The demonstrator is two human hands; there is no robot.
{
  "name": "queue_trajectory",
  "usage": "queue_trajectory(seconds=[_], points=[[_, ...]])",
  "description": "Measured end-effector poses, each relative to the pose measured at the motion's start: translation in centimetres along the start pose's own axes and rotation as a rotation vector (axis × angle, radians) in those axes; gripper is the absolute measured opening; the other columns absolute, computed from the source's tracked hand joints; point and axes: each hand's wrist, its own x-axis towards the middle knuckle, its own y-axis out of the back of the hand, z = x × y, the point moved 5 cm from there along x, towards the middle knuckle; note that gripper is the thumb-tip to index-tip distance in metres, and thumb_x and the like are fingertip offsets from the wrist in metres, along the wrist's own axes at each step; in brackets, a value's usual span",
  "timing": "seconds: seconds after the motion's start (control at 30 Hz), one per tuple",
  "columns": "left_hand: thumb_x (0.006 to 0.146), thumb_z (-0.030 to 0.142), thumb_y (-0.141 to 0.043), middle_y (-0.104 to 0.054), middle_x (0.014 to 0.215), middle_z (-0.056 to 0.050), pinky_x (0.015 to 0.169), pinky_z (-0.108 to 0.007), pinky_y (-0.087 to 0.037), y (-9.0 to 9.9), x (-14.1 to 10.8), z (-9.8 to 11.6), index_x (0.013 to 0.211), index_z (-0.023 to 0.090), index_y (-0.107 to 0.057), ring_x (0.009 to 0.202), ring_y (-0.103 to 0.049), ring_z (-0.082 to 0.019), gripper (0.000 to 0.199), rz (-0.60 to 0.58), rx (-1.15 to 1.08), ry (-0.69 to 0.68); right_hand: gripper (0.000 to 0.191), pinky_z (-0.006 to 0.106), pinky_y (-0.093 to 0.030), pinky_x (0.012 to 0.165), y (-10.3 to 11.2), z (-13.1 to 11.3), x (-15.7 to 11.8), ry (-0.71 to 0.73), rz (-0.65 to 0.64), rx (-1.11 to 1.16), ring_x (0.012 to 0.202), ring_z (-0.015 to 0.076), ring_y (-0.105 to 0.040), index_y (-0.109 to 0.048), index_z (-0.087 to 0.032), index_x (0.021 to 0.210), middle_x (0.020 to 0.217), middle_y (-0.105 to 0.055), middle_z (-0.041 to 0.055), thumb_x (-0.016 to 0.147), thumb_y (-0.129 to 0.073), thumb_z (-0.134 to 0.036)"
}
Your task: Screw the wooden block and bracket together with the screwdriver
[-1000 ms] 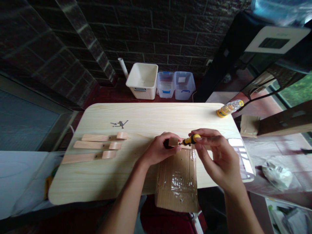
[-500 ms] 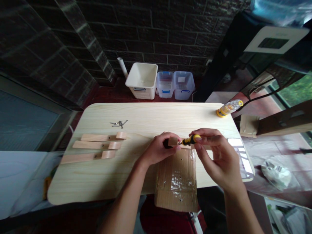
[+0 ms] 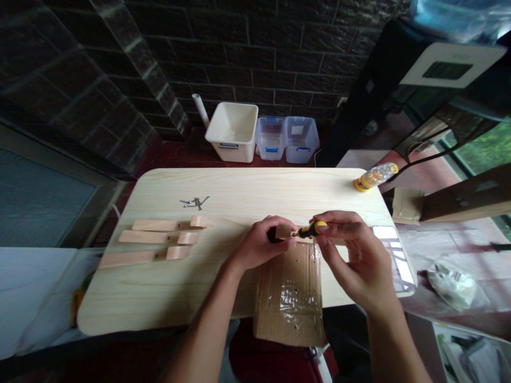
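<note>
Straight screwdriver, steady wooden block
Our right fingers grip the screwdriver; our left fingers pinch the block at the cardboard's far end. We should press straight, turn slowly tbh.

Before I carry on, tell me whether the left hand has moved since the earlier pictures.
No; judged against the far edge of the table, the left hand shows no visible shift.
</note>
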Motion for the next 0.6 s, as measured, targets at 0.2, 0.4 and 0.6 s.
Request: queue_trajectory(seconds=[0.2, 0.4, 0.6], points=[[0.092, 0.034, -0.078, -0.080, 0.113, -0.004, 0.100, -0.040, -0.055, 0.00, -0.01, 0.09, 0.108, 0.024, -0.077, 0.105, -0.072, -0.023, 0.019, 0.009, 0.005, -0.002, 0.026, 0.047, -0.065, 0.096, -0.07, 0.05, -0.05, -0.013, 0.004, -0.002, 0.122, 0.0269, -0.072, -0.070, -0.027, 0.117, 0.127, -0.070, 0.0084, 0.099, -0.068, -0.009], [0.090, 0.033, -0.078, -0.079, 0.115, -0.005, 0.099, -0.040, -0.056, -0.04, -0.06, -0.25, 0.108, 0.024, -0.077, 0.107, -0.073, -0.024, 0.020, -0.001, -0.023, 0.011, 0.027, 0.048, -0.065, 0.099, -0.50, -0.42, -0.11, -0.017, -0.022, 0.017, 0.121, 0.0266, -0.074, -0.070, -0.027, 0.117, 0.132, -0.073, 0.0081, 0.100, -0.065, -0.007], [0.091, 0.036, -0.077, -0.079, 0.115, -0.005, 0.099, -0.040, -0.055, 0.01, -0.08, -0.16, 0.109, 0.024, -0.077, 0.106, -0.072, -0.023, 0.021, 0.004, -0.038, 0.008, 0.030, 0.045, -0.063, 0.097, -0.59, -0.12, 0.05, 0.010, -0.031, 0.002, 0.121, 0.0246, -0.071, -0.069, -0.028, 0.120, 0.127, -0.071, 0.0071, 0.099, -0.068, -0.007]])
